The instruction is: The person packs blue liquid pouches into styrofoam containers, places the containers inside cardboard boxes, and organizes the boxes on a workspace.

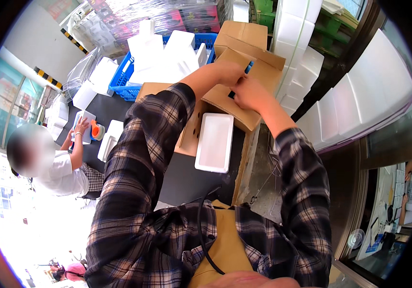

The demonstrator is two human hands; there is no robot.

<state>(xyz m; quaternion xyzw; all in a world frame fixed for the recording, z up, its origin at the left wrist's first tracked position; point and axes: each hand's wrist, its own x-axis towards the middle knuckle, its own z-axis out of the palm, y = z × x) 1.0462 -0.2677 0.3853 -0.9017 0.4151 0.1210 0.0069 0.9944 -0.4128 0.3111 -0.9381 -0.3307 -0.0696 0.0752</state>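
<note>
Both hands meet over an open cardboard box (239, 57) at the far side of the dark table. My left hand (230, 73) reaches in from the left, fingers bent and closed. My right hand (251, 93) is closed against it, the fingertips nearly touching. What they pinch, if anything, is too small or hidden to name. A small bit of blue shows beside the left fingers, inside the box. Nearer to me, a white foam box (214, 142) with a raised rim lies on the table, touching the lower cardboard.
A blue basket (124, 72) with white foam pieces stands behind my left arm. On the left, a co-worker (62, 165) handles a white box beside an orange tape dispenser (96, 130). White foam boxes (359, 96) are stacked on the right. Wrapped cartons (167, 18) stand behind.
</note>
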